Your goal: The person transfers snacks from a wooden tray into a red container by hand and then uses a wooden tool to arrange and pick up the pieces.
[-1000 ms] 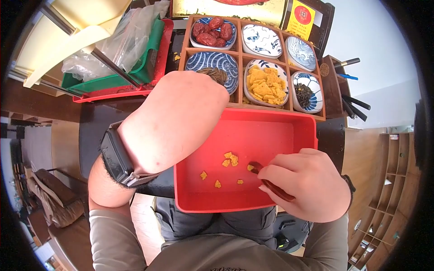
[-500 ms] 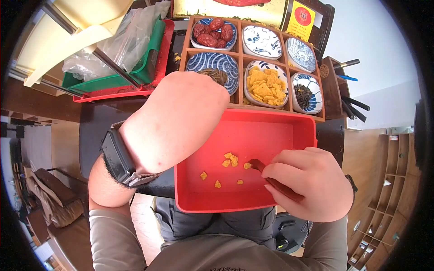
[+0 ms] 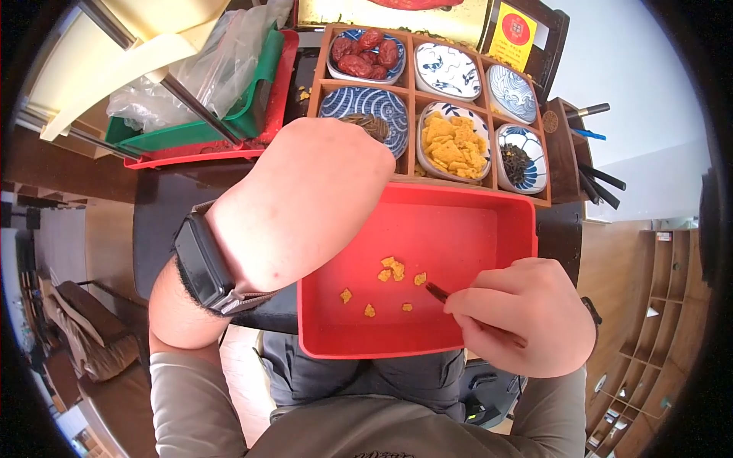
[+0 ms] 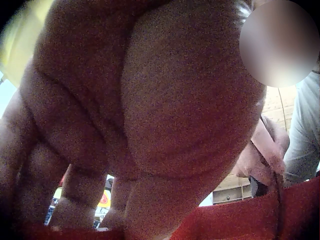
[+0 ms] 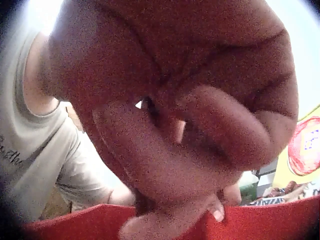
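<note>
My right hand [image 3: 531,317] pinches slim dark reddish-brown wooden tweezers [image 3: 437,292] over the right side of a red plastic tray [image 3: 439,200]. Their tip points left, a little below and right of one yellow flake [image 3: 420,278]. Several other yellow flakes lie scattered on the tray floor, with a small cluster [image 3: 392,269] left of it. My left hand [image 3: 313,191] reaches across the back left corner of the tray, its fingertips hidden in the head view. In the left wrist view its fingers [image 4: 80,192] and thumb come down at the red rim.
Behind the tray stands a divided wooden box [image 3: 410,95] with patterned dishes: red dates [image 3: 366,57], yellow flakes [image 3: 456,145], dark dried leaves [image 3: 518,163]. A green bin [image 3: 256,91] with plastic bags sits back left. A wooden pen holder [image 3: 561,153] stands back right.
The tweezers' tip has drawn back slightly right and down from the single flake, which lies on the tray floor. Their angle has turned in my right hand. My left hand keeps its place.
</note>
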Action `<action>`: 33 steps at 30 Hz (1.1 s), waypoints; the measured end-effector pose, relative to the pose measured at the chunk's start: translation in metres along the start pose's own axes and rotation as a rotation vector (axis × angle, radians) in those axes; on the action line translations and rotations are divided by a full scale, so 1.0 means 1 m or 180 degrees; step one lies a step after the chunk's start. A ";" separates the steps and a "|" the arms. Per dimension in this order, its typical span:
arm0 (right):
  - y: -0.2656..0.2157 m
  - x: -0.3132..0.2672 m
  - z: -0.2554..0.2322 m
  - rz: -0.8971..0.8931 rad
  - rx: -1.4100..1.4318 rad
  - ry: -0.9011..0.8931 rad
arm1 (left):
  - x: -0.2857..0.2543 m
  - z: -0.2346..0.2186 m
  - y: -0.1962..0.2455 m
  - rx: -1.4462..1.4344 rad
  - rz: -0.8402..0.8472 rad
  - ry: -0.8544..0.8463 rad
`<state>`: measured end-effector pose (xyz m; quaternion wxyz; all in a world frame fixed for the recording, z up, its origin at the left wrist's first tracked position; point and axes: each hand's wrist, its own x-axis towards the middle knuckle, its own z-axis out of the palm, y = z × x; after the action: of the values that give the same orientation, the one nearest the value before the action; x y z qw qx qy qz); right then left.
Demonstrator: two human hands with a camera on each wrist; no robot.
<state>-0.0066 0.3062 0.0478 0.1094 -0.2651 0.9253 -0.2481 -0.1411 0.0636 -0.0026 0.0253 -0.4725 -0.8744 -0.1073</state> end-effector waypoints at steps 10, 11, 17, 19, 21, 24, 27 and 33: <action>0.003 0.002 -0.001 0.0061 0.0105 0.0033 | 0.000 0.000 0.001 0.0067 -0.0045 -0.0075; 0.004 0.002 -0.001 0.0033 0.0083 0.0011 | 0.000 0.000 0.001 0.0068 -0.0045 -0.0082; 0.006 0.001 -0.001 -0.0038 -0.0006 -0.0012 | 0.001 -0.001 0.002 0.0089 -0.0074 -0.0124; 0.004 0.001 -0.003 0.0020 -0.0054 -0.0016 | 0.000 -0.001 0.001 0.0093 -0.0078 -0.0123; 0.005 0.001 -0.003 -0.0044 -0.0073 -0.0043 | 0.000 -0.001 0.001 0.0090 -0.0084 -0.0145; 0.006 0.003 -0.004 -0.0104 -0.0065 -0.0040 | 0.001 -0.001 0.002 0.0101 -0.0095 -0.0177; 0.006 0.004 -0.004 -0.0111 -0.0011 0.0004 | 0.000 -0.001 0.002 0.0077 -0.0072 -0.0121; 0.005 0.003 -0.008 -0.0065 0.0156 -0.0056 | -0.002 0.000 0.000 -0.0001 -0.0012 -0.0016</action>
<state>-0.0139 0.3116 0.0514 0.1214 -0.2739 0.9152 -0.2695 -0.1400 0.0624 -0.0033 0.0228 -0.4711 -0.8753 -0.1063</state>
